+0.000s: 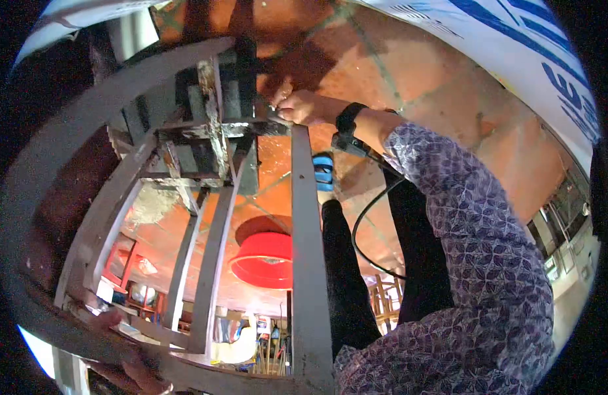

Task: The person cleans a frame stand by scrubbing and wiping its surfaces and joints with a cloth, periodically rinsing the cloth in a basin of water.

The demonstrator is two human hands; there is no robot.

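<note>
A grey-painted wooden frame (308,250), with slats and crossbars, spans the left and middle of the head view. Its crossbars (215,125) have worn, flaking patches. My right hand (298,107) is closed at the top end of the long grey bar, fingertips pinched together beside the crossbar's end. What they hold is too small to tell. At the lower left, in shadow, my left hand (136,372) is wrapped round the curved lower rail (185,363). A black watch (348,118) is on my right wrist, below a patterned sleeve.
A red basin (263,260) lies beyond the slats on the tiled floor (370,85). A blue sandal (323,172) is on a foot beside the long bar. A black cable (358,227) loops near my legs. White fabric with blue print (514,59) hangs at the upper right.
</note>
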